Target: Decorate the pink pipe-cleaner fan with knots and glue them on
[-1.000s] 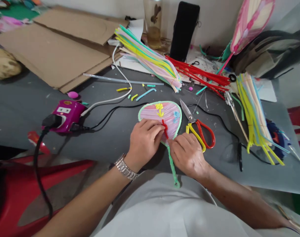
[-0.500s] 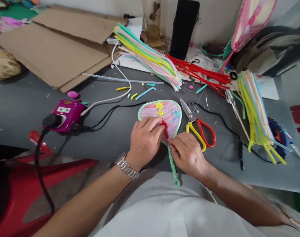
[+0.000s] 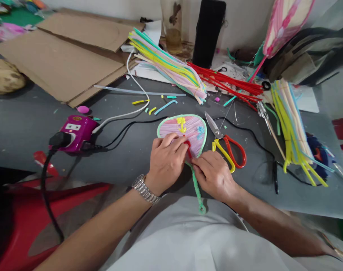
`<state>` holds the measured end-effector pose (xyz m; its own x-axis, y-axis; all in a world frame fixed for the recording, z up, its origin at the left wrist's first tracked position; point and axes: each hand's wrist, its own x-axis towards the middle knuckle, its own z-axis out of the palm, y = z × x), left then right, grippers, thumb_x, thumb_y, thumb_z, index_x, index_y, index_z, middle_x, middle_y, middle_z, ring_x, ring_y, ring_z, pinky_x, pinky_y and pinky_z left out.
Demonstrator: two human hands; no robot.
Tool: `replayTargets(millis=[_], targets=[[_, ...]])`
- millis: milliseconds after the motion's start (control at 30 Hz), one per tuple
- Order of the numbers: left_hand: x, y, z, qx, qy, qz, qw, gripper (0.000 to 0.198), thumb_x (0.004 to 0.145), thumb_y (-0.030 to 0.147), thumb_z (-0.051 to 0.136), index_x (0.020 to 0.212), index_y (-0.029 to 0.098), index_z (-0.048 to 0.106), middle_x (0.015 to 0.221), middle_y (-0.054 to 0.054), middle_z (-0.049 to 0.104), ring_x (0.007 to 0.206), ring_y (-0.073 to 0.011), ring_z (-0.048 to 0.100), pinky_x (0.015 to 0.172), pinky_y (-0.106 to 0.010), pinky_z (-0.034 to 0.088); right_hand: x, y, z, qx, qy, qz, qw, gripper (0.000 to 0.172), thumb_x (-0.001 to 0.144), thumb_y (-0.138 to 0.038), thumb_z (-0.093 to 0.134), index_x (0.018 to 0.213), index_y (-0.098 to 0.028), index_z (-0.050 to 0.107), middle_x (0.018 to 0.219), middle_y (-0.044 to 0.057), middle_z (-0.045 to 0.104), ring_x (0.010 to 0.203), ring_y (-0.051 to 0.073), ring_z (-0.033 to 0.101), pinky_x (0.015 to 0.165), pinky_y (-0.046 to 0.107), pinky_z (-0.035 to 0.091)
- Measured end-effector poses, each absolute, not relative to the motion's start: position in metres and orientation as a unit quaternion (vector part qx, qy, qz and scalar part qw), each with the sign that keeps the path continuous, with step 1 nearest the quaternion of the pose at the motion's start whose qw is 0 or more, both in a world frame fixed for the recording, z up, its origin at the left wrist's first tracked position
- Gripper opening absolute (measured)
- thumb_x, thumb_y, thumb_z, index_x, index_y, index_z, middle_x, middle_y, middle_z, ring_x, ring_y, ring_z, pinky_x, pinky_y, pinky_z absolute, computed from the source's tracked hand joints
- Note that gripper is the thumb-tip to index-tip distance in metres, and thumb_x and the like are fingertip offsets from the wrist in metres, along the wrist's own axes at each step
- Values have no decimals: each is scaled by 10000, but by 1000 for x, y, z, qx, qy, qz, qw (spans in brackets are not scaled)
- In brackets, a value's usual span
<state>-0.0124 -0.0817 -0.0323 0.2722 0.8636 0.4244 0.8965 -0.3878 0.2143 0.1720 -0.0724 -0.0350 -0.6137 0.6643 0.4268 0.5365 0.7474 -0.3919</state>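
Note:
A fan made of pipe cleaners (image 3: 171,125), pink and lilac with a mint-green edge, lies flat on the table. Its twisted green handle (image 3: 197,188) points toward my body. On its face sit a yellow flower (image 3: 182,124) and a blue flower (image 3: 200,131). My left hand (image 3: 168,156) rests over the fan's lower left, fingers bent and pressed onto a red pipe cleaner (image 3: 189,148). At that strip's lower end, my right hand (image 3: 213,173) pinches it close to the top of the handle. The fingertips partly hide the red piece.
Open scissors (image 3: 226,145) lie right of the fan. Pipe-cleaner bundles (image 3: 171,67) and red ones (image 3: 227,82) lie behind; another bundle (image 3: 292,128) is at right. A purple power socket (image 3: 78,131), cords and cardboard (image 3: 61,60) occupy the left. A phone (image 3: 209,34) stands upright.
Almost nothing differs. My left fingers have shifted slightly over the red pipe cleaner, and the view has moved a little; the right hand keeps its pinch.

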Motion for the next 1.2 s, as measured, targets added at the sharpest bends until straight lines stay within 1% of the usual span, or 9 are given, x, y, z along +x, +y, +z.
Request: replayTargets(millis=[133, 267, 400, 567, 667, 800, 1000, 1100, 1200], targets=[[-15, -81, -34, -788, -564, -249, 5, 112, 983, 173, 588, 963, 195, 696, 1171, -22, 790, 1125, -267, 636, 817, -435, 401, 174, -73, -35, -354, -885, 99, 286, 173, 970, -100, 534, 903, -153, 685, 760, 63, 648, 759, 216, 579, 715, 356, 444], [-21, -81, -35, -780, -562, -275, -25, 97, 974, 194, 622, 989, 197, 718, 1188, -24, 786, 1119, -269, 647, 828, -434, 421, 177, -73, -36, -380, -874, 94, 289, 164, 969, -113, 548, 884, -166, 678, 775, 61, 630, 783, 220, 577, 731, 358, 451], [-23, -83, -36, -780, -559, -278, -33, 135, 975, 215, 625, 1060, 192, 727, 1229, -48, 770, 1147, -277, 635, 835, -428, 438, 176, -75, -36, -360, -881, 104, 289, 191, 963, -80, 529, 879, -175, 671, 783, 60, 642, 801, 219, 589, 751, 361, 460], [-20, -85, -34, -774, -567, -278, -39, 145, 991, 247, 606, 1052, 185, 723, 1219, -54, 773, 1162, -281, 635, 856, -444, 440, 177, -74, -37, -383, -873, 95, 287, 157, 964, -106, 552, 901, -168, 682, 806, 66, 649, 813, 221, 589, 752, 361, 458], [-19, -85, -33, -775, -570, -270, -42, 146, 991, 241, 598, 1053, 186, 718, 1217, -53, 773, 1167, -289, 634, 849, -452, 434, 178, -73, -37, -380, -878, 87, 278, 154, 974, -123, 560, 888, -170, 679, 801, 63, 644, 808, 219, 581, 747, 361, 442], [-18, -85, -32, -772, -577, -263, -49, 155, 984, 249, 602, 1078, 186, 707, 1226, -61, 768, 1175, -296, 624, 856, -456, 432, 176, -73, -35, -345, -897, 65, 267, 191, 975, -99, 551, 844, -176, 667, 769, 52, 636, 770, 205, 559, 718, 357, 403], [-17, -86, -33, -771, -578, -262, -50, 191, 967, 299, 628, 1110, 190, 692, 1253, -67, 754, 1204, -305, 599, 883, -468, 427, 175, -74, -33, -299, -925, 12, 235, 203, 935, -77, 563, 773, -170, 644, 705, 43, 586, 698, 201, 480, 668, 370, 335], [-15, -89, -31, -767, -583, -264, -50, 241, 949, 347, 653, 1122, 182, 687, 1260, -76, 748, 1207, -315, 597, 889, -476, 423, 176, -75, -33, -298, -924, 28, 239, 216, 937, -79, 545, 768, -175, 639, 703, 46, 582, 704, 203, 485, 679, 367, 352], [-13, -90, -30, -759, -591, -266, -54, 251, 936, 355, 670, 1119, 184, 687, 1249, -77, 753, 1199, -317, 606, 880, -477, 418, 177, -74, -32, -309, -915, 71, 250, 213, 946, -85, 535, 789, -175, 647, 732, 54, 616, 733, 202, 528, 695, 358, 381]])
